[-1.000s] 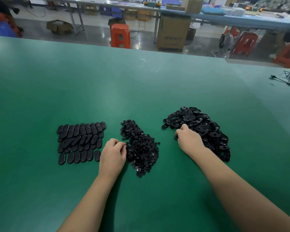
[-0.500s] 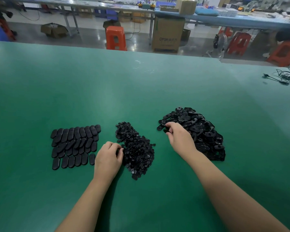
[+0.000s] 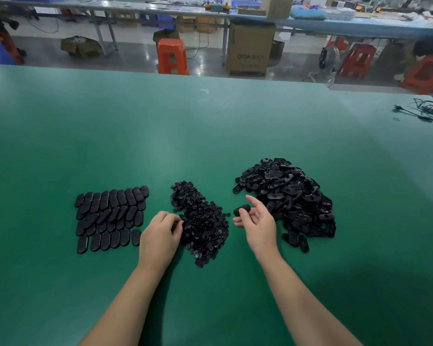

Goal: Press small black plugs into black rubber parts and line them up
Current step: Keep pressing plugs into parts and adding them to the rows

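Right hand (image 3: 256, 222) had lifted off the heap of rubber parts (image 3: 291, 198), now pinching one smooth oval rubber part (image 3: 242, 210). Left hand (image 3: 160, 233) stayed curled at the knobbly plug pile (image 3: 201, 224) on the green desk (image 3: 210, 136); couldn't tell if it pinched one.

Three black masses stand in a band across the near middle of the green work table (image 3: 210, 126): the lined-up rows of oval black rubber parts (image 3: 110, 218) toward the left edge, the heap of small black plugs (image 3: 203, 226) in the centre, the loose pile of black rubber parts (image 3: 290, 198) to the right. Narrow green lanes separate them; the left hand (image 3: 159, 236) sits in one, the right hand (image 3: 256, 221) in the other. Bare surface lies toward the far edge, along the near edge and at both sides. A tangle of black cables (image 3: 425, 111) lies at the far right corner.
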Demonstrator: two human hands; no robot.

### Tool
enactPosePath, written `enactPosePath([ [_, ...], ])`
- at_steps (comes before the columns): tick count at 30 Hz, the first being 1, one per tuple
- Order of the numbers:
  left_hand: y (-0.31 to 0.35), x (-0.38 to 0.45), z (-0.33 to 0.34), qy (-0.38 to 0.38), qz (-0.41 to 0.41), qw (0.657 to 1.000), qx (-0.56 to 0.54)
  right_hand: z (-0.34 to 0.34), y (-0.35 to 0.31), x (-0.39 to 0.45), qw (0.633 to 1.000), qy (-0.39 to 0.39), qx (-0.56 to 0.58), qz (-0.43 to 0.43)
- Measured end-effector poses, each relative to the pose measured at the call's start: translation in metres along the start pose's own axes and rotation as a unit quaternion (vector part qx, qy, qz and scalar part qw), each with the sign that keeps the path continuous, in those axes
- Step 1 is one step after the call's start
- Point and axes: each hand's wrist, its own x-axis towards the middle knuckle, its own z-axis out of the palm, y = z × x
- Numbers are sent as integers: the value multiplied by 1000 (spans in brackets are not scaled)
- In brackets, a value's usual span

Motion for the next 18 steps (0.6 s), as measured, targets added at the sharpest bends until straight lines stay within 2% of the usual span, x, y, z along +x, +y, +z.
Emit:
enactPosePath([
  [3,2,0,-2,4,12,1000,-19,-1,10,-5,1000,13,5,9],
  [10,2,-4,-5,-6,-33,997,-73,-3,8,-9,1000,0,11,20],
  [18,0,-4,-4,38,28,997,-65,-2,6,-12,1000,2,-11,2],
])
